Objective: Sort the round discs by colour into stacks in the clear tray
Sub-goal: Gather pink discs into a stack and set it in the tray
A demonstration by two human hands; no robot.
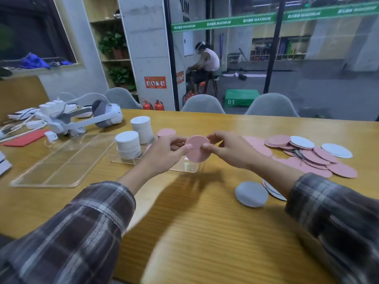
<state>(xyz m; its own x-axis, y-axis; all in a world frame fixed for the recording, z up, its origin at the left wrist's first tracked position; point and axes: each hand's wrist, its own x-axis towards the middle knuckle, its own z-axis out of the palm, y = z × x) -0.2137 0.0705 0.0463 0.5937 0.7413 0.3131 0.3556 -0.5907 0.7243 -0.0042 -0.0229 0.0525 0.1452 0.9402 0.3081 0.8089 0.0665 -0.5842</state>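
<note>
Both hands hold a small stack of pink discs above the clear tray. My left hand pinches its left edge and my right hand pinches its right edge. Two white stacks stand in the tray: a shorter one in front and a taller one behind. A pink stack shows behind my left hand. A loose pile of pink and white discs lies to the right on the table. A grey-white disc lies near my right forearm.
A clear flat lid lies left of the tray. A white headset, cables and a red sheet sit at the far left. Grey chairs stand behind the table's far edge. A seated person is far back.
</note>
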